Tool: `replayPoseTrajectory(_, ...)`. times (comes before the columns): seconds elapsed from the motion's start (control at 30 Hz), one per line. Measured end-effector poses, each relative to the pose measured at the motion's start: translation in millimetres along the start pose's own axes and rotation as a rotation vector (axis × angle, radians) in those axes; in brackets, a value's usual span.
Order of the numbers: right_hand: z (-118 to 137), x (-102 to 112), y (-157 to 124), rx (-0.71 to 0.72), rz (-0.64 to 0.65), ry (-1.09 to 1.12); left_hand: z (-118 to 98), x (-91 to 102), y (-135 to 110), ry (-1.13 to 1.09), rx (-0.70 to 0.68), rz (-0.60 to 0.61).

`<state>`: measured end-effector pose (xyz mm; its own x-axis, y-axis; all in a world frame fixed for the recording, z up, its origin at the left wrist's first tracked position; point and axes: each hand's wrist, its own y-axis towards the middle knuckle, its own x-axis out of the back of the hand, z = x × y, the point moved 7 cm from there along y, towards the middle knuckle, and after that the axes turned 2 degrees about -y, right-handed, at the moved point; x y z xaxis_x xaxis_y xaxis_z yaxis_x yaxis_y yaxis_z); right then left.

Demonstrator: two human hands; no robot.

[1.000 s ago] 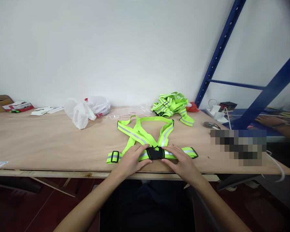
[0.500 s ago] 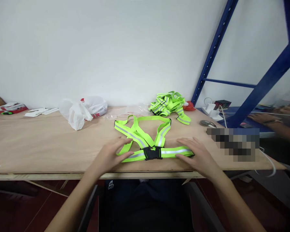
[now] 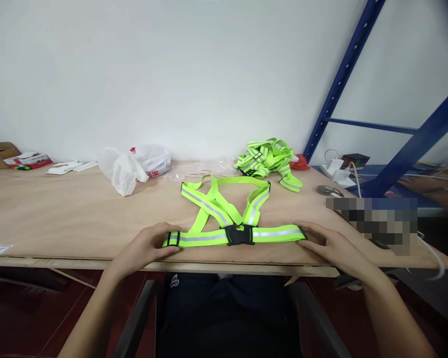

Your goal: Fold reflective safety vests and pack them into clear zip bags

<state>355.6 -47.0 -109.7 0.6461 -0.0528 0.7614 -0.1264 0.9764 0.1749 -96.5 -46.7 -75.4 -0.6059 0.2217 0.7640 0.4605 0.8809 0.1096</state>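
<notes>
A neon-yellow reflective safety vest (image 3: 205,238) made of straps with silver stripes lies spread on the table in front of me. Its black buckle (image 3: 239,234) sits at the middle of the waist strap. My left hand (image 3: 149,247) curls round the left end of that strap, thumb in front and fingers behind, beside a black slider (image 3: 173,238). At the strap's right end, my right hand (image 3: 324,242) has its thumb and fingertips on the edge. Behind the buckle the shoulder straps form a loop lying toward the wall.
A heap of similar vests (image 3: 267,158) lies against the wall. White plastic bags (image 3: 125,171), clear packaging (image 3: 212,167) and an open carton (image 3: 2,154) stand along the back. A blue rack post (image 3: 339,79) rises at right, near a power strip (image 3: 336,171) and another person's arm (image 3: 433,186).
My hands have moved apart to the two ends of the waist strap. The left part of the strap now lies stretched out straight, with its slider showing. The view has shifted slightly.
</notes>
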Motion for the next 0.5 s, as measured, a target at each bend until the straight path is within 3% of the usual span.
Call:
replayPoseTrajectory(0.27, 9, 1, 0, 0.037, -0.029, 0.055, 19, 6.9, 0, -0.11, -0.074, -0.198)
replayPoseTrajectory(0.5, 15, -2, 0, 0.034, 0.039, 0.027, 29, 6.0, -1, -0.161, -0.039, -0.224)
